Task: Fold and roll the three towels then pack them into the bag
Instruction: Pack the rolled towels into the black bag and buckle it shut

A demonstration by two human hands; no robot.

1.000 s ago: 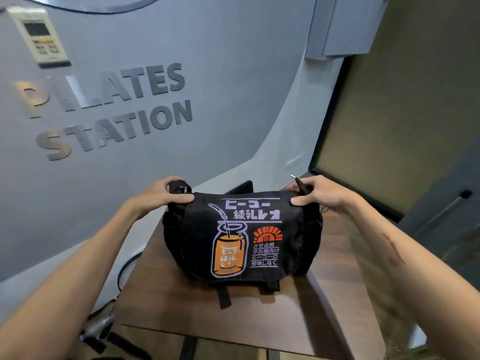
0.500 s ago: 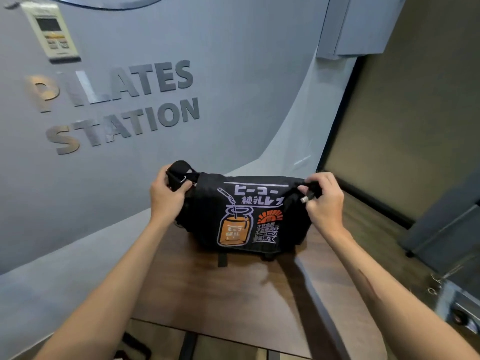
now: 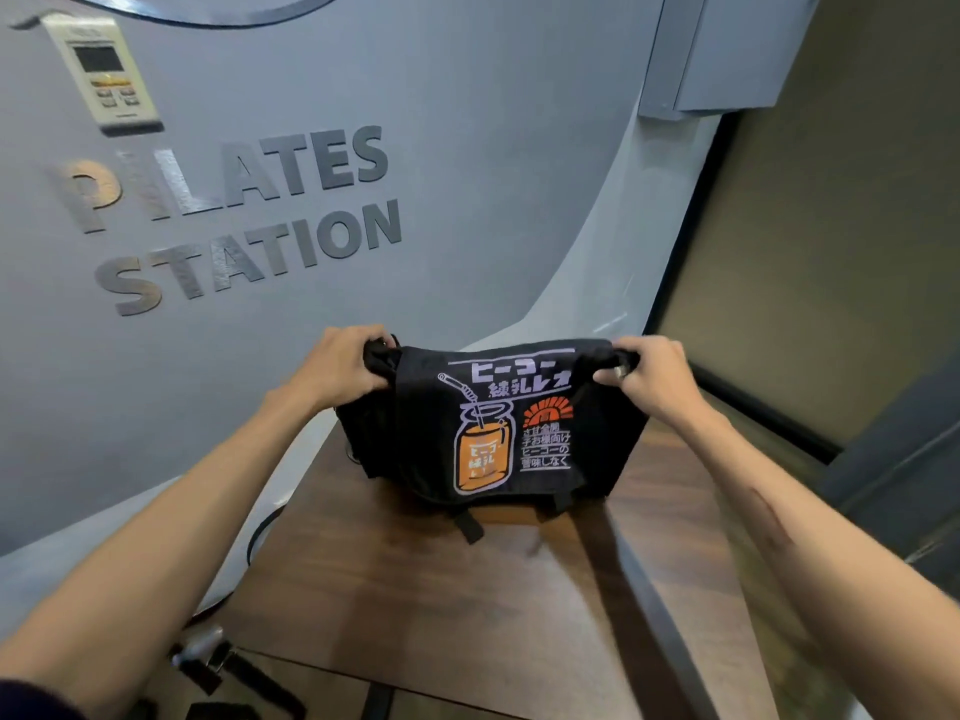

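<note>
The black fabric messenger bag is sitting on the brown wood-grain surface, toward its far edge and close to the wall. Its long axis is running left to right across the view, and its printed front flap is facing the camera. The flap is lying closed over the body. The print is showing an orange jar with a straw, an orange half-sun mark and lines of white characters. Two short black straps are hanging from the lower edge of the flap onto the surface. The towels are not showing in this view.

The left hand is gripping the upper left corner of the bag; its fingers are curled around the black strap end there. The right hand is gripping the upper right corner; its fingers are clamped around the strap end, where a small metal fitting is showing between thumb and fingers. Both forearms are reaching forward over the surface.

Behind the bag, the grey wall is carrying raised metal lettering reading PILATES STATION. A white wall-mounted remote control is hanging at the upper left. A dark olive panel is standing to the right. A black cable is curving beside the left edge of the surface.
</note>
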